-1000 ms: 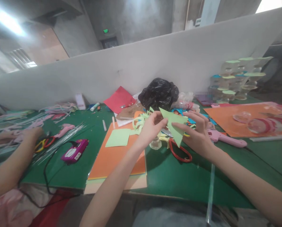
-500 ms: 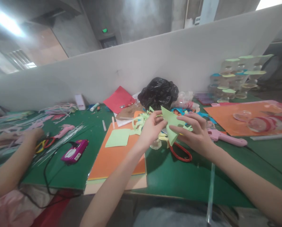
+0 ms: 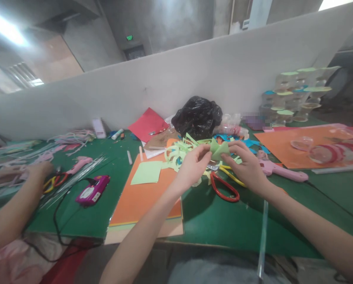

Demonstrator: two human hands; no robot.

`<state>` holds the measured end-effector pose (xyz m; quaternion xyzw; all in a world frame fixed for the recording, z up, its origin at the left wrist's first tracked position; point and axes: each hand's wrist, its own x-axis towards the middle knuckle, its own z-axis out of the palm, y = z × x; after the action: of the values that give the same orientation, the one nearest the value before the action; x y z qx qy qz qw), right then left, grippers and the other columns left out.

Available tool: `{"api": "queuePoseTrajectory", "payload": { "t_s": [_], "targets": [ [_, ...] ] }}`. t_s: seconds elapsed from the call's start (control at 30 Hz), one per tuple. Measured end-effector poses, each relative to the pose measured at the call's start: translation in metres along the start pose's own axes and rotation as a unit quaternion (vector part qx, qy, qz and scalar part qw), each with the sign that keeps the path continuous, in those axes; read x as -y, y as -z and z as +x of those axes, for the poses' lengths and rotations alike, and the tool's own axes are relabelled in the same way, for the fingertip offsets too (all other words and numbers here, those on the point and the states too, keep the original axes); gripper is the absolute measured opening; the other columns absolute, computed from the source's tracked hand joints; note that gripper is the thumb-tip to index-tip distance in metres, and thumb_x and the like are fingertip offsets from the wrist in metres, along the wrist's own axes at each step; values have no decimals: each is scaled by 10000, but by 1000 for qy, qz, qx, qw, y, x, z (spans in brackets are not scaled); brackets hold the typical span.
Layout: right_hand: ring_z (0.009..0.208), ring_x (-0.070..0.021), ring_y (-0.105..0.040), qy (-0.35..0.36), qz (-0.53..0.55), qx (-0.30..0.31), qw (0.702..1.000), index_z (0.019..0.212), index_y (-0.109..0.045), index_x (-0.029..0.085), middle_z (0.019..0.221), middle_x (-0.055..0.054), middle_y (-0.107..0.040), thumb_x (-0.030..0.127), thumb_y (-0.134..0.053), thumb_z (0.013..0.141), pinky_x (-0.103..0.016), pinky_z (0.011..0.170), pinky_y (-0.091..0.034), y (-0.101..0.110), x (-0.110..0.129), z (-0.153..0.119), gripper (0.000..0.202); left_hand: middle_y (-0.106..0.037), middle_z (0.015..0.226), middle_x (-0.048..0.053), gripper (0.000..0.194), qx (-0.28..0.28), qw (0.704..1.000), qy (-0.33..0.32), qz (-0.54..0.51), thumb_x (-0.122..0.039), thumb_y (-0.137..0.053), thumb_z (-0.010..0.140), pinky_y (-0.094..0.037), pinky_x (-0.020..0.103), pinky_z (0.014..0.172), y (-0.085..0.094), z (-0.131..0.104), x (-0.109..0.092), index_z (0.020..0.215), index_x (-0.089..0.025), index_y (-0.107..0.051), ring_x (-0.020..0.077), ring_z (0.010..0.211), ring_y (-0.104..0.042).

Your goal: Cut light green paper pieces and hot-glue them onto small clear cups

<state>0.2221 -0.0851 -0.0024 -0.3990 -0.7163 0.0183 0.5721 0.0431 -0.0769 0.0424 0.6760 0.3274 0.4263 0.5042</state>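
Note:
Between my two hands is a folded piece of light green paper, held up above the table. My left hand pinches its left side between thumb and fingers. On its right side my right hand grips it the same way. Just below lies a pair of scissors with one red and one yellow handle loop, blades partly hidden. Curly light green paper strips are heaped behind my left hand. A stack of light green paper squares rests on orange sheets to the left.
A pink glue gun lies at the right, beside orange card and a plastic bottle. A black plastic bag sits at the back. At the left, a co-worker's arm reaches in near a purple device.
The green paper, an open sheet before, is now folded into a smaller, pointed shape. My fingers have closed in on its two sides, and more of the scissors shows.

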Motion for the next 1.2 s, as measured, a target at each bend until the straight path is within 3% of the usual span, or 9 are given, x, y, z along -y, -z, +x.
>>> {"api": "queuePoseTrajectory", "payload": {
  "t_s": [0.17, 0.27, 0.4, 0.5, 0.7, 0.8, 1.0, 1.2],
  "targets": [
    [901, -189, -604, -23, 25, 26, 999, 905, -622, 239, 908, -29, -636, 346, -590, 960, -355, 835, -506, -1, 2, 1, 125, -718, 1011, 35, 245, 1, 999, 13, 53, -365, -496, 985, -567, 288, 772, -1, -4, -2, 1056, -191, -652, 137, 756, -706],
    [957, -198, -596, -8, 1, 14, 1000, 908, -611, 232, 956, -45, -630, 337, -559, 980, -370, 866, -503, 0, 3, 1, 138, -707, 1014, 31, 251, 5, 999, 10, 53, -398, -521, 973, -557, 273, 774, -2, -5, -4, 1058, -193, -640, 140, 785, -706],
    [1128, -226, -562, 90, -59, 10, 994, 990, -620, 241, 1194, -69, -606, 226, -595, 960, -425, 976, -468, 3, 3, 0, 42, -716, 1043, 42, 207, -18, 999, 1, 36, -331, -517, 967, -550, 272, 799, -2, -4, -6, 1049, -188, -644, 141, 843, -689],
    [1266, -269, -471, 180, -117, 40, 976, 1103, -625, 257, 1337, -80, -544, 111, -624, 911, -479, 1056, -429, 5, 3, -1, 241, -727, 1082, 46, 154, -53, 998, 8, 18, -233, -558, 927, -534, 270, 862, 0, -3, -10, 1035, -191, -659, 154, 962, -681],
    [1323, -296, -401, 268, -176, 28, 947, 1176, -616, 238, 1317, -112, -526, 108, -714, 847, -476, 1096, -437, 9, 6, 0, 367, -742, 1080, 53, 170, -102, 994, 31, -18, -186, -612, 881, -537, 316, 898, 1, -2, -13, 1040, -201, -671, 172, 973, -688],
    [1279, -282, -430, 254, -162, 29, 953, 1126, -640, 247, 1268, -99, -545, 126, -692, 872, -471, 1073, -435, 10, 8, 0, 286, -751, 1063, 56, 166, -113, 993, -1, -31, -166, -621, 865, -530, 308, 908, -1, -1, -8, 1020, -192, -675, 174, 994, -692],
    [1099, -234, -522, 150, -89, 3, 985, 905, -659, 239, 1163, -58, -595, 195, -620, 941, -458, 968, -405, 6, 7, 1, 69, -752, 1065, 52, 167, -88, 995, -50, 17, -204, -584, 905, -528, 280, 881, -4, -2, -1, 1033, -188, -690, 157, 958, -691],
    [1036, -234, -523, 35, -57, -15, 998, 761, -613, 218, 1056, -56, -621, 322, -579, 970, -464, 954, -430, 2, 3, 0, 236, -740, 1125, 61, 241, -58, 995, -42, 63, -268, -542, 951, -542, 289, 880, -7, -5, 0, 1118, -189, -697, 162, 944, -690]
  ]
}}
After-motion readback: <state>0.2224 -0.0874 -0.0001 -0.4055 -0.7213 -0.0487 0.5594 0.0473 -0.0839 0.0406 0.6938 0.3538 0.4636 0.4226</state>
